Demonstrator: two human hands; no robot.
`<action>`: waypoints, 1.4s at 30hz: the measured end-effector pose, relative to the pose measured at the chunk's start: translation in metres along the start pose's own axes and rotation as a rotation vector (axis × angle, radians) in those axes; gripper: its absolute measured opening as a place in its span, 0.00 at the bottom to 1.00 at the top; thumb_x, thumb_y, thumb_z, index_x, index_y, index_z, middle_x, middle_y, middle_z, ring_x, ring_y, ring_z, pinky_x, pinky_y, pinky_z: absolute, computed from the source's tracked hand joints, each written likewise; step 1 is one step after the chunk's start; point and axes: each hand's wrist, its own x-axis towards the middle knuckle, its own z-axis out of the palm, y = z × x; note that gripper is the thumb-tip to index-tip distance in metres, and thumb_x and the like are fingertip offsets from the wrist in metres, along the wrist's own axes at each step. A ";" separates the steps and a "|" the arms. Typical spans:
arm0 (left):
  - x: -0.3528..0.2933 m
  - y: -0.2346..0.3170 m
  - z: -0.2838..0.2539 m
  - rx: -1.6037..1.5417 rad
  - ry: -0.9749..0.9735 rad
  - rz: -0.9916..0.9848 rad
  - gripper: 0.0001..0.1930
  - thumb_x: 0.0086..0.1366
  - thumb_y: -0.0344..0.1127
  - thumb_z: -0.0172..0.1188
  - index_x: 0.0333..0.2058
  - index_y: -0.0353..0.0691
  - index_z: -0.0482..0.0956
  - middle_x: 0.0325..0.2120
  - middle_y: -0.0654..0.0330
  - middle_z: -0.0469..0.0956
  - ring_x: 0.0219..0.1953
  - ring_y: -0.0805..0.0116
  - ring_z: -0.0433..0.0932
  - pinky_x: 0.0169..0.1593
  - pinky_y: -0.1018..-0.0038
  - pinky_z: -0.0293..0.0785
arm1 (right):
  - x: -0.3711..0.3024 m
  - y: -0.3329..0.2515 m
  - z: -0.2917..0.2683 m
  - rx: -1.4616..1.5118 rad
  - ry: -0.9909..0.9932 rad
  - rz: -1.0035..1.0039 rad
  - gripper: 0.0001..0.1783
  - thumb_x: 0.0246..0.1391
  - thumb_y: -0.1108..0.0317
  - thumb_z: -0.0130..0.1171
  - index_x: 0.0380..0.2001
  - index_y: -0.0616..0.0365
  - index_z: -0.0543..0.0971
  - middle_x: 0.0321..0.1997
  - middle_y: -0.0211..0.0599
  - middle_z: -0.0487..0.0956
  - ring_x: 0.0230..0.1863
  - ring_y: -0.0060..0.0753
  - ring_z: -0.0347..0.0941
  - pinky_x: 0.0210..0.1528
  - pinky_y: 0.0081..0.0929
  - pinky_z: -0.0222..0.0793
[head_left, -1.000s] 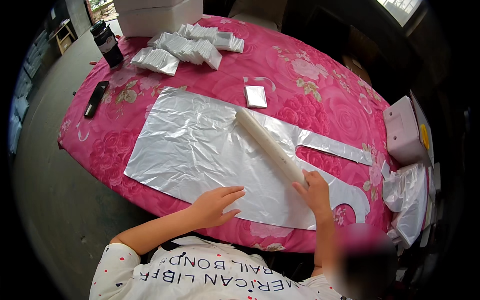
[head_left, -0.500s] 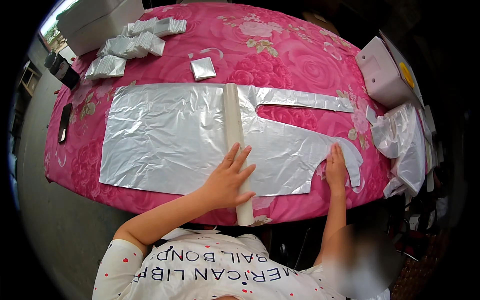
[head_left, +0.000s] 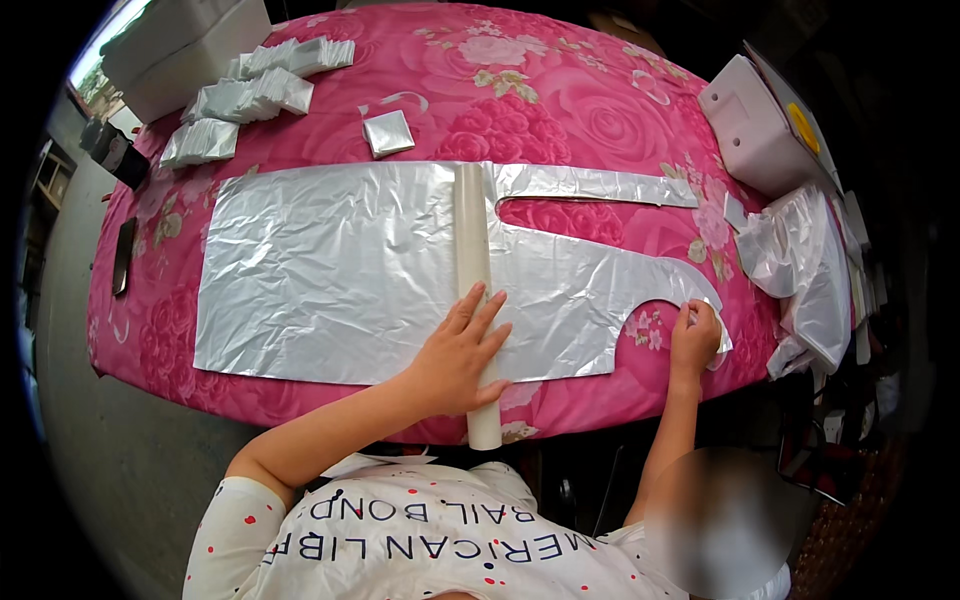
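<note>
A silver plastic apron (head_left: 310, 280) lies flat and lightly wrinkled, its cut-out straps toward the right. Across its middle rests a long pale tube (head_left: 470, 220), running from the far edge to past the near edge. My left hand (head_left: 452, 358) lies on the near part of the tube with fingers spread. At the near right strap, my right hand (head_left: 695, 340) has its fingers curled in a pinch on the strap's edge; the fingertips are partly hidden.
Folded silver packets (head_left: 250, 95) lie in rows beside a white foam box (head_left: 185, 55). A single packet (head_left: 388, 133) sits beyond the apron. A phone (head_left: 124, 257) and dark bottle (head_left: 113, 152) are left. At right stand a white box (head_left: 750, 125) and a plastic bag (head_left: 800, 270).
My right hand has gone from lying flat on the strap to curled at its edge, slightly nearer and to the right. The tube's far end has shifted slightly right on the apron.
</note>
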 end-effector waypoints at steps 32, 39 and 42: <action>-0.021 -0.058 -0.036 -0.179 0.231 -0.078 0.26 0.56 0.26 0.54 0.55 0.32 0.61 0.56 0.48 0.61 0.59 0.50 0.60 0.59 0.64 0.59 | -0.109 -0.204 -0.070 0.463 -1.110 0.006 0.29 0.42 0.45 0.60 0.31 0.67 0.74 0.22 0.52 0.77 0.25 0.52 0.76 0.30 0.41 0.71; -0.004 -0.052 0.016 0.154 0.093 -0.137 0.29 0.60 0.36 0.42 0.57 0.23 0.55 0.60 0.41 0.53 0.65 0.49 0.49 0.66 0.60 0.43 | -0.092 -0.201 -0.070 0.496 -1.249 0.026 0.32 0.42 0.42 0.61 0.26 0.68 0.76 0.21 0.53 0.77 0.25 0.50 0.76 0.29 0.37 0.71; -0.006 -0.052 0.017 0.202 0.081 -0.145 0.29 0.61 0.37 0.40 0.57 0.23 0.55 0.60 0.41 0.53 0.65 0.49 0.49 0.66 0.60 0.42 | -0.051 -0.209 -0.045 0.594 -1.266 0.054 0.32 0.46 0.42 0.59 0.22 0.70 0.77 0.20 0.51 0.76 0.23 0.44 0.76 0.28 0.32 0.71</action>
